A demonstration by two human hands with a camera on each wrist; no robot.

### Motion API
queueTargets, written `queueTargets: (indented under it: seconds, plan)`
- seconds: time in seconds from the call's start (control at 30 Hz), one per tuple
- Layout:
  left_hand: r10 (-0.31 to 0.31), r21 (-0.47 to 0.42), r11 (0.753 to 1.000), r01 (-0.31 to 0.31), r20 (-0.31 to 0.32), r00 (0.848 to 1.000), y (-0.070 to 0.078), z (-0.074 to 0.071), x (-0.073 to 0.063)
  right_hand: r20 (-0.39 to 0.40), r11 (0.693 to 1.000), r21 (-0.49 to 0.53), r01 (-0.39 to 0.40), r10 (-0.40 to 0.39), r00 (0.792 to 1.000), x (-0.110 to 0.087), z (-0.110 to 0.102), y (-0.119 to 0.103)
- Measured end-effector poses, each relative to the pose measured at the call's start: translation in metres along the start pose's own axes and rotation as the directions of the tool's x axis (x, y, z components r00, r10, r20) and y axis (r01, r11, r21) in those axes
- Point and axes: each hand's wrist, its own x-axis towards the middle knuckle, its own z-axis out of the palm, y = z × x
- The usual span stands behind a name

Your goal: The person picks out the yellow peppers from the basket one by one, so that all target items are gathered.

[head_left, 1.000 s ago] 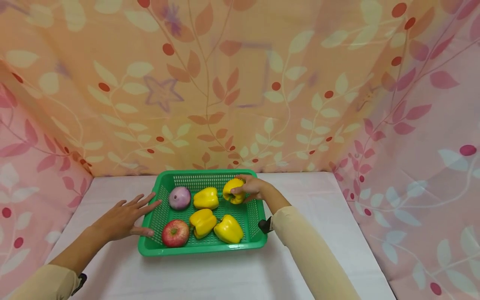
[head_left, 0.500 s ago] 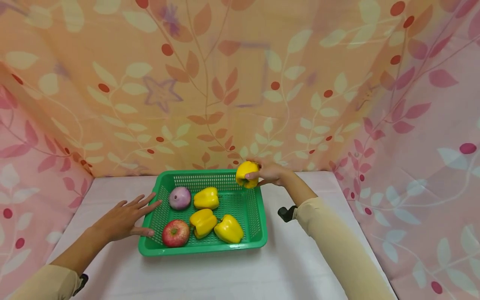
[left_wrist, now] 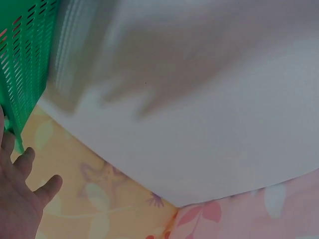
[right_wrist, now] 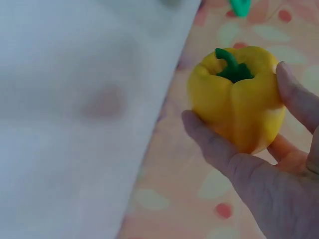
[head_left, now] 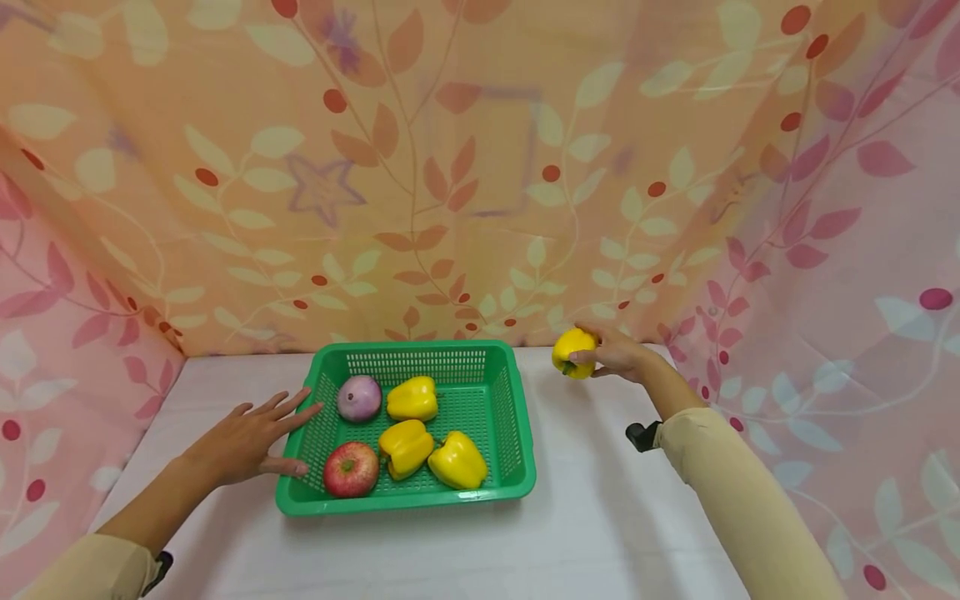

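My right hand point(head_left: 618, 352) grips a yellow bell pepper point(head_left: 574, 353) above the table, to the right of the green basket point(head_left: 405, 502). In the right wrist view, thumb and fingers hold the pepper point(right_wrist: 237, 102) around its sides, and its green stem shows. Fingers spread, my left hand point(head_left: 243, 440) rests at the basket's left rim. In the left wrist view the left hand point(left_wrist: 20, 194) is partly cut off beside the basket's wall point(left_wrist: 30, 64). Inside the basket lie a purple round vegetable point(head_left: 359, 397), a red apple point(head_left: 351, 469) and 3 yellow bell peppers point(head_left: 406, 447).
A white cloth covers the table point(head_left: 600, 517). Floral fabric point(head_left: 480, 208) hangs behind it and along both sides, close behind the raised pepper. Small black devices point(head_left: 642, 437) sit at both wrists.
The right hand has lifted the yellow bell pepper from the basket's back right corner and carried it rightward past the rim. The left hand has stayed in place.
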Motion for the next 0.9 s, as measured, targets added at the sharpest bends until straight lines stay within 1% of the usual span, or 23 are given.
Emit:
queueTargets:
  seconds: [0.07,0.23,0.47,0.67,0.77,0.9]
  plan:
    - [0.001,0.005,1.0,-0.001,-0.004,1.0,0.0,0.0,0.0,-0.021,1.0,0.011,-0.017,0.017,1.0,-0.002,-0.007,0.014]
    - [0.002,0.009,1.0,-0.002,-0.007,1.0,0.0,0.001,0.0,-0.089,0.995,0.037,-0.093,0.096,0.991,-0.004,-0.018,0.046]
    - [-0.005,0.015,1.0,0.005,-0.003,1.0,0.0,0.0,0.001,-0.143,0.981,0.099,-0.17,0.183,0.973,-0.004,-0.02,0.082]
    - [-0.008,0.018,1.0,0.008,-0.005,1.0,0.0,0.001,0.001,-0.205,0.965,0.151,-0.213,0.241,0.949,0.001,-0.017,0.107]
    - [-0.009,0.014,1.0,0.009,-0.004,1.0,0.0,0.001,0.001,-0.237,0.949,0.215,-0.232,0.281,0.93,0.003,-0.014,0.115]
    - [-0.006,0.009,1.0,0.006,-0.012,1.0,0.0,0.001,0.001,-0.272,0.935,0.279,-0.217,0.294,0.916,0.007,-0.011,0.121]
